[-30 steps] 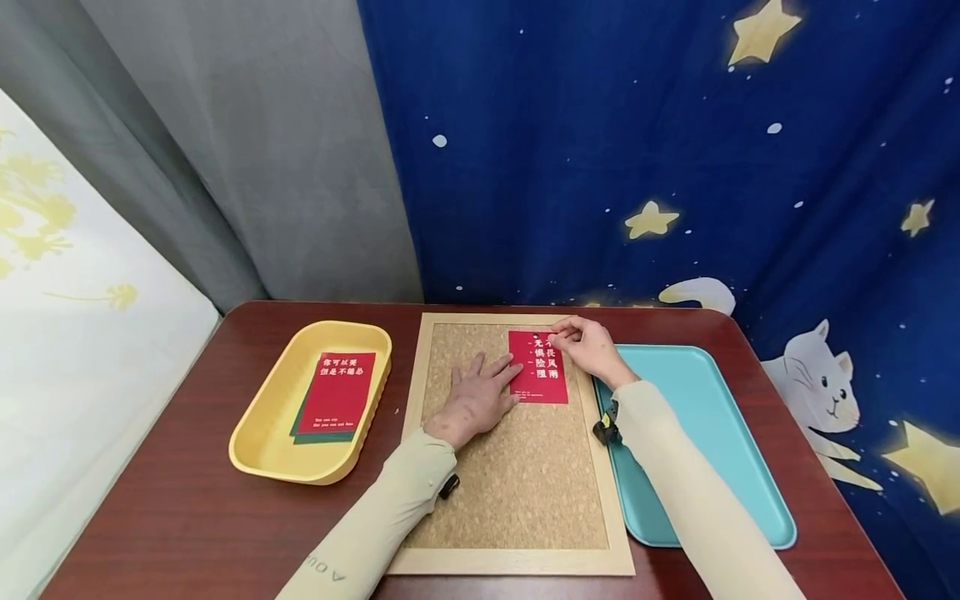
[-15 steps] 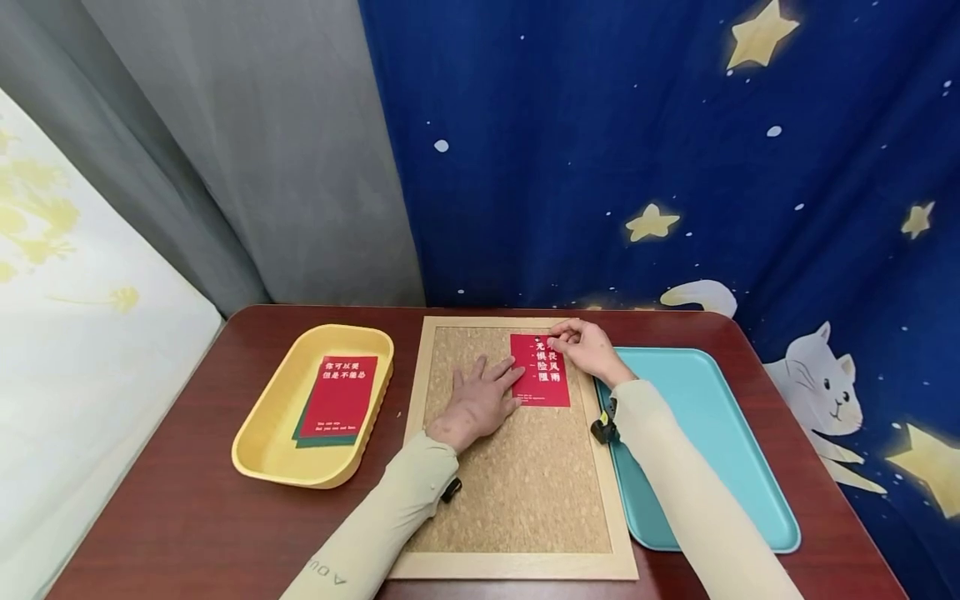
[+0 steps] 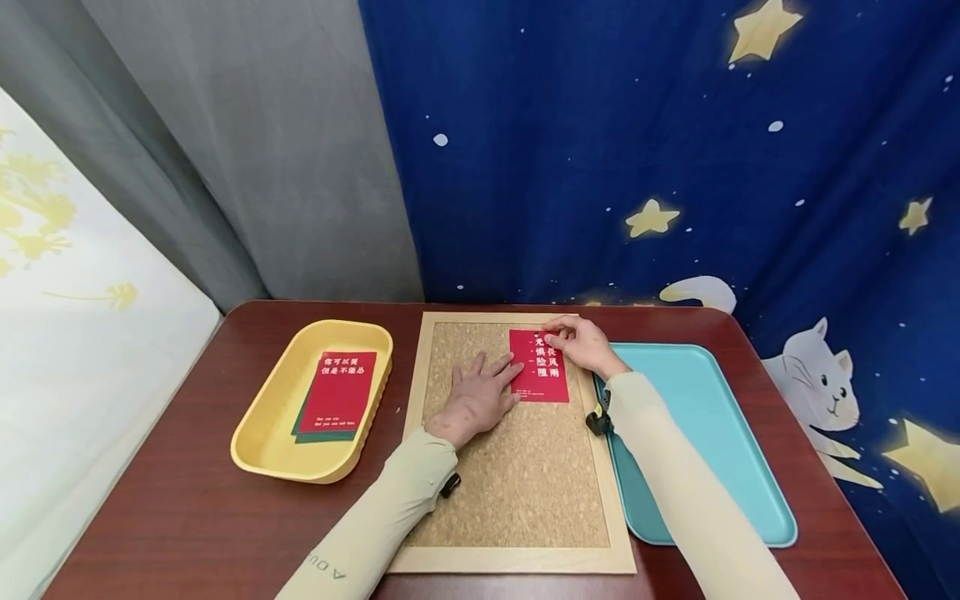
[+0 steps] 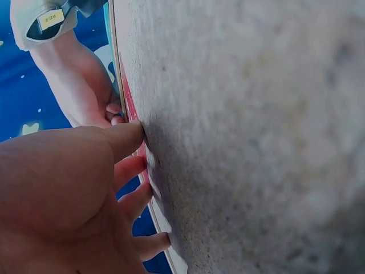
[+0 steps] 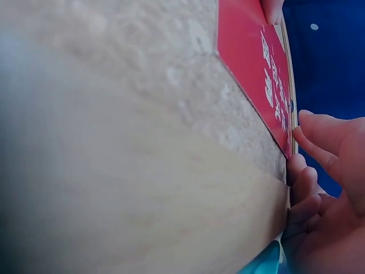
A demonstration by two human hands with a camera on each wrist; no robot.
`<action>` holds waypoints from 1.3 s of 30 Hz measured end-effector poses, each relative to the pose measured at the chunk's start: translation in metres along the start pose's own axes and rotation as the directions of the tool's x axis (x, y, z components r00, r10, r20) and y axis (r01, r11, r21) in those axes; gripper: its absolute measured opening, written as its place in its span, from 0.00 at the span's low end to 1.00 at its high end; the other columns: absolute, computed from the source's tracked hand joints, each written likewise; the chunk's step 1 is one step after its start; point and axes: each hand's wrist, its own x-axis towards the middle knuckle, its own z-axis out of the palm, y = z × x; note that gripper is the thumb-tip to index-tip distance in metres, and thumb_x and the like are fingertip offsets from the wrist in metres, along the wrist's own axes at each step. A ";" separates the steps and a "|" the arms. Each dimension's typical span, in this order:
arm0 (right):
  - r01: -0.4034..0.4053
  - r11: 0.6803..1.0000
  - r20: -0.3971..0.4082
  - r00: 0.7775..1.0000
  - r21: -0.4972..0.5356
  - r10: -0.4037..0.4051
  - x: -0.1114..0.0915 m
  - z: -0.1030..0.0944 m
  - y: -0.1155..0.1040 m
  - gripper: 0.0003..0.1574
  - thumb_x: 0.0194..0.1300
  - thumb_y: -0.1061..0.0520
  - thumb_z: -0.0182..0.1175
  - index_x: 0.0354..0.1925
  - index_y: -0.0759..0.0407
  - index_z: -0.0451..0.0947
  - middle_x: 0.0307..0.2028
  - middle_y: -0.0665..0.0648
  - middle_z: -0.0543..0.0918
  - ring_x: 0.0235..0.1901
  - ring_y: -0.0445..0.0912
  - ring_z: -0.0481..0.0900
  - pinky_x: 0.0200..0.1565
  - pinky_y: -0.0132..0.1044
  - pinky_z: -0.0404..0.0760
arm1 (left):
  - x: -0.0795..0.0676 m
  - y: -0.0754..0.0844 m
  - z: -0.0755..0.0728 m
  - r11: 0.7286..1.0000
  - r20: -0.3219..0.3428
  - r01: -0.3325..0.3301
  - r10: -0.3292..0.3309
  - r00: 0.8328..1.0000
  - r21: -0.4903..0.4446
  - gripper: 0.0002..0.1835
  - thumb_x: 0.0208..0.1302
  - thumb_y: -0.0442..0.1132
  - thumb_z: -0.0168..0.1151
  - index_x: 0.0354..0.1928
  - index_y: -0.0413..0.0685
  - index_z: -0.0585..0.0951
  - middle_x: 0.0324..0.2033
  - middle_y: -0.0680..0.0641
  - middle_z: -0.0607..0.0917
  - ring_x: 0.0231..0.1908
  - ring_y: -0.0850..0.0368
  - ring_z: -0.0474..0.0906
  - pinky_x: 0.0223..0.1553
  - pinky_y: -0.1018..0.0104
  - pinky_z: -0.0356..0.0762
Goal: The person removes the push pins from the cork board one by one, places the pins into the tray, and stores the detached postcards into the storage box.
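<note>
A red card (image 3: 538,387) with white characters lies on the cork board (image 3: 517,483), near its upper right corner. A small dark round thing (image 3: 536,336) shows at the card's top. With fingers spread, my left hand (image 3: 476,404) lies flat on the board, fingertips on the card's left edge. At the card's top right, my right hand (image 3: 585,343) has thumb and index finger close together, just right of the dark dot; the other fingers curl by the card's corner in the right wrist view. I cannot tell whether anything is between the thumb and index finger.
On the left, a yellow basket (image 3: 258,442) holds a red card (image 3: 341,392) over a green one (image 3: 326,437). A turquoise tray (image 3: 720,433) stands along the board's right side, under my right forearm. The board's wooden frame (image 3: 517,561) rests on the dark red table (image 3: 172,500).
My right hand has shifted slightly left along the card's top, toward the dark dot. My left hand and the card have stayed in place.
</note>
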 end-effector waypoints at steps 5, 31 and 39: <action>0.030 0.999 0.005 1.000 -0.028 -0.030 0.000 0.000 -0.002 0.17 0.75 0.54 0.64 0.58 0.54 0.86 0.40 0.60 0.81 0.36 0.49 0.74 0.41 0.39 0.71 | 0.000 0.000 -0.001 1.000 -0.009 -0.008 0.008 1.000 0.000 0.31 0.78 0.55 0.55 0.79 0.64 0.67 0.82 0.54 0.62 0.82 0.38 0.51 0.76 0.25 0.51; 0.053 0.996 -0.005 0.999 -0.074 -0.053 0.002 0.003 -0.001 0.16 0.70 0.57 0.67 0.55 0.52 0.88 0.38 0.59 0.83 0.35 0.48 0.77 0.43 0.39 0.72 | -0.001 0.000 0.002 1.000 -0.001 -0.001 0.001 1.000 0.010 0.31 0.78 0.55 0.55 0.79 0.64 0.66 0.82 0.54 0.61 0.83 0.39 0.51 0.77 0.26 0.51; -0.001 1.000 0.005 1.000 0.006 0.001 0.007 0.003 -0.006 0.16 0.69 0.58 0.69 0.54 0.53 0.89 0.37 0.59 0.84 0.36 0.49 0.75 0.44 0.38 0.72 | 0.000 0.000 0.000 1.000 -0.005 -0.007 0.007 1.000 -0.002 0.31 0.78 0.55 0.54 0.79 0.64 0.66 0.82 0.55 0.61 0.83 0.38 0.50 0.77 0.25 0.50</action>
